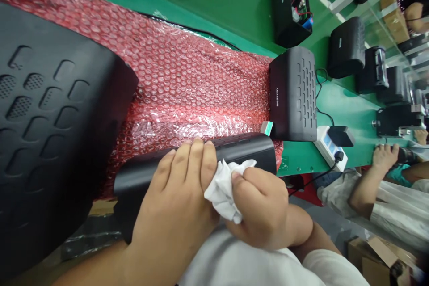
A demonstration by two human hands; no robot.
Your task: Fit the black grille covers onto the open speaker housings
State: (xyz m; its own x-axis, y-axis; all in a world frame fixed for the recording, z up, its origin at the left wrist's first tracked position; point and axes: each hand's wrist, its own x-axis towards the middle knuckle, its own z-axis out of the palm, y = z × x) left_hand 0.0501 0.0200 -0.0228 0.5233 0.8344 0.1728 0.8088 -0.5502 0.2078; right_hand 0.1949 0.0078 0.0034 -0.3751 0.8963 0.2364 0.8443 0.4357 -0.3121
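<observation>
Black casing [250, 148] at the near edge of the red bubble wrap [197, 80], beneath the extended fingers of the left hand [182, 196]; the thumb is hidden, so whether they grip cannot be told. Right hand [263, 203] clenched around a white cloth [221, 192], beside the left. The hands mask the casing's middle; cloth-to-casing contact is hard to make out.

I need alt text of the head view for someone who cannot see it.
A person's left hand rests on a black case; the right hand holds a white cloth. Beyond lies red bubble wrap on a green table, with a second case left and a third case right.
</observation>
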